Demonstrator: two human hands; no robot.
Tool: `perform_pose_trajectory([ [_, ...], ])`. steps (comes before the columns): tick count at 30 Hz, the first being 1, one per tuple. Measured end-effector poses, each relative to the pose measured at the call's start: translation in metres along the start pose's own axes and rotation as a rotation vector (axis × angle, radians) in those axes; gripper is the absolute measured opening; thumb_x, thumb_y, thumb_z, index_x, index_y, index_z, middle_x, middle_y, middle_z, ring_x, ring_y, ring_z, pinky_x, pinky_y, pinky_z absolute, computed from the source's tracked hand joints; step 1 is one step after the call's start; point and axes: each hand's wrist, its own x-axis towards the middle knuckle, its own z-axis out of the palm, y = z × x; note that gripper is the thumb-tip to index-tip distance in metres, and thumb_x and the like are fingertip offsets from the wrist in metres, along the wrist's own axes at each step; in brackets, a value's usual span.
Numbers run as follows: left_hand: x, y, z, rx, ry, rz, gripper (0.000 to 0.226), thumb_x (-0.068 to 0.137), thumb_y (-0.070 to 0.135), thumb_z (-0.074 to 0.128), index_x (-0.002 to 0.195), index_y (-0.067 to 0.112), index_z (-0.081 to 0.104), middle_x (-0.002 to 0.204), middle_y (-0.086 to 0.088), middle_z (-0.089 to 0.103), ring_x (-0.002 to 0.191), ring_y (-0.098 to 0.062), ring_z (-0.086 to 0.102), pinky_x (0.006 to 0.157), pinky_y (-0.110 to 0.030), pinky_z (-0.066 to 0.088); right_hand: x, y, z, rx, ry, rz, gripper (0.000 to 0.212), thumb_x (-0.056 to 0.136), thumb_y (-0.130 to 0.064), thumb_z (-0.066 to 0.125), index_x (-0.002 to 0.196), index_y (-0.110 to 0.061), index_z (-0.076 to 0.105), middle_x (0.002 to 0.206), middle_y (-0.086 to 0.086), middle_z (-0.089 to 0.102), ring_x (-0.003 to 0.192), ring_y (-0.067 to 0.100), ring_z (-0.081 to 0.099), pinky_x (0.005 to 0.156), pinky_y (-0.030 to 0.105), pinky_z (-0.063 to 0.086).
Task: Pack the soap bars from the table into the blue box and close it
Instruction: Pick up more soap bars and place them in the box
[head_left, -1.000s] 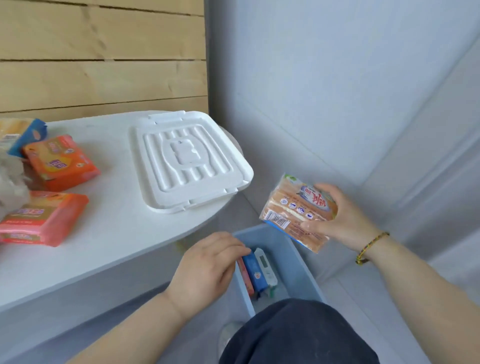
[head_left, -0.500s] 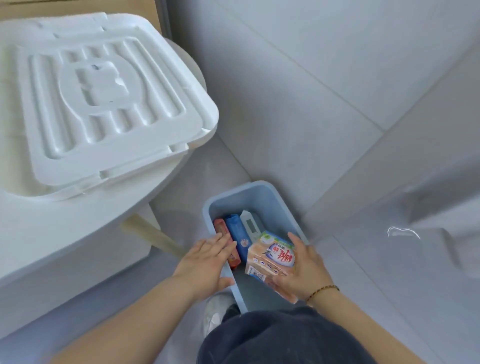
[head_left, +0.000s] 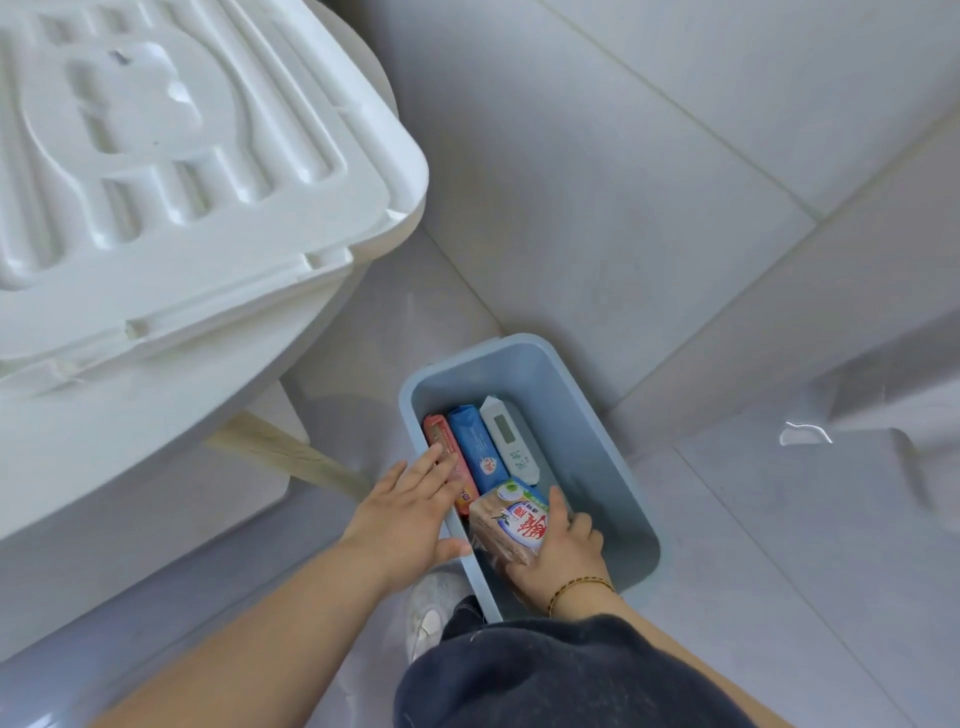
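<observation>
Hands: the left hand (head_left: 410, 512) lies flat with straight fingers across the left rim of the blue box (head_left: 587, 441) and grips nothing. Its fingertips reach over the red bar (head_left: 439, 441) (contact cannot be confirmed). The right hand (head_left: 563, 553) is curled round the tan soap pack (head_left: 511, 525), down inside the box at its near end.

The box stands on the floor (head_left: 779, 519), below the counter (head_left: 156, 405).

Key relation: three bars stand on edge along the box's left wall: red, then the blue bar (head_left: 475, 447), then the white bar (head_left: 509, 441). Their long axes run along the box's length, away from the person. The tan pack sits tilted, label up, just nearer than these three, with its far corner close to the blue bar. Bare box bottom shows to the right of the white bar.

Judgement: the right hand has the pack and is the one to seat it. Turning its long axis parallel to the row would likely let it settle.

The lid (head_left: 182, 171) lies on the counter, up and to the left, on the left hand's side. Closing is not yet begun.
</observation>
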Motion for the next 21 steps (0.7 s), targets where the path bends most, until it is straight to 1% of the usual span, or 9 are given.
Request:
perform_pose_trajectory([
  [3,0.001,-0.001,0.002,-0.01,0.007,0.005,0.073,0.089,0.053,0.034,0.143,0.022,-0.003,0.155,0.001,-0.013,0.139,-0.014,-0.02,0.114,-0.034,-0.01,0.006,-0.002,0.002,-0.055,-0.076,0.026,0.098,0.073,-0.042,0.064,0.143,-0.019,0.0,0.136,0.014,0.024,0.126,0.03,0.027,0.104,0.039,0.034],
  [5,0.001,-0.002,0.002,-0.014,0.01,0.012,0.073,0.089,0.053,0.034,0.143,0.022,-0.003,0.155,0.001,-0.013,0.138,-0.013,-0.021,0.113,-0.034,-0.01,0.01,-0.004,0.003,-0.064,-0.139,0.06,0.092,0.072,-0.038,0.066,0.141,-0.018,0.008,0.134,0.013,0.027,0.124,0.029,0.03,0.101,0.037,0.037],
  [7,0.001,-0.002,0.003,-0.018,0.006,0.02,0.073,0.089,0.054,0.033,0.143,0.022,-0.003,0.154,0.001,-0.014,0.136,-0.011,-0.025,0.113,-0.034,-0.011,0.013,-0.007,0.004,-0.082,-0.198,0.099,0.09,0.07,-0.036,0.067,0.139,-0.017,0.012,0.133,0.013,0.029,0.123,0.028,0.032,0.099,0.035,0.038],
  [9,0.002,-0.003,0.003,-0.023,0.001,0.026,0.073,0.088,0.054,0.033,0.143,0.022,-0.003,0.154,0.001,-0.014,0.127,-0.008,-0.031,0.113,-0.034,-0.012,0.016,-0.007,0.006,-0.101,-0.224,0.109,0.091,0.07,-0.035,0.068,0.138,-0.016,0.011,0.134,0.012,0.029,0.124,0.028,0.033,0.098,0.035,0.039],
  [11,0.002,-0.003,0.004,-0.026,-0.003,0.029,0.073,0.088,0.054,0.033,0.143,0.022,-0.003,0.154,0.001,-0.014,0.12,-0.007,-0.033,0.112,-0.034,-0.012,0.017,-0.006,0.009,-0.107,-0.247,0.094,0.092,0.07,-0.034,0.068,0.138,-0.016,0.008,0.133,0.012,0.027,0.124,0.028,0.034,0.1,0.037,0.039],
  [13,0.002,-0.004,0.004,-0.028,-0.004,0.032,0.073,0.088,0.054,0.034,0.143,0.022,-0.002,0.154,0.001,-0.014,0.119,-0.007,-0.034,0.112,-0.033,-0.013,0.017,-0.007,0.012,-0.1,-0.282,0.066,0.091,0.072,-0.034,0.067,0.138,-0.015,0.007,0.134,0.011,0.026,0.125,0.028,0.036,0.104,0.038,0.037],
  [15,0.002,-0.005,0.004,-0.028,-0.001,0.034,0.074,0.088,0.055,0.033,0.143,0.022,-0.002,0.154,0.002,-0.015,0.119,-0.007,-0.034,0.111,-0.033,-0.014,0.018,-0.007,0.014,-0.096,-0.299,0.05,0.089,0.076,-0.028,0.066,0.139,-0.013,0.006,0.137,0.012,0.024,0.128,0.029,0.037,0.108,0.04,0.035],
  [18,0.002,-0.005,0.005,-0.027,0.001,0.033,0.074,0.088,0.055,0.033,0.143,0.023,-0.003,0.154,0.002,-0.015,0.119,-0.008,-0.035,0.109,-0.032,-0.016,0.021,-0.006,0.016,-0.089,-0.297,0.039,0.084,0.079,-0.02,0.063,0.14,-0.012,0.005,0.139,0.012,0.023,0.128,0.029,0.038,0.109,0.039,0.035],
  [21,0.003,-0.005,0.006,-0.036,0.001,0.031,0.073,0.088,0.055,0.034,0.143,0.023,-0.003,0.154,0.002,-0.015,0.12,-0.007,-0.034,0.108,-0.031,-0.017,0.025,-0.006,0.016,-0.109,-0.296,0.028,0.084,0.08,-0.017,0.063,0.141,-0.011,0.006,0.142,0.012,0.024,0.126,0.029,0.041,0.107,0.037,0.036],
])
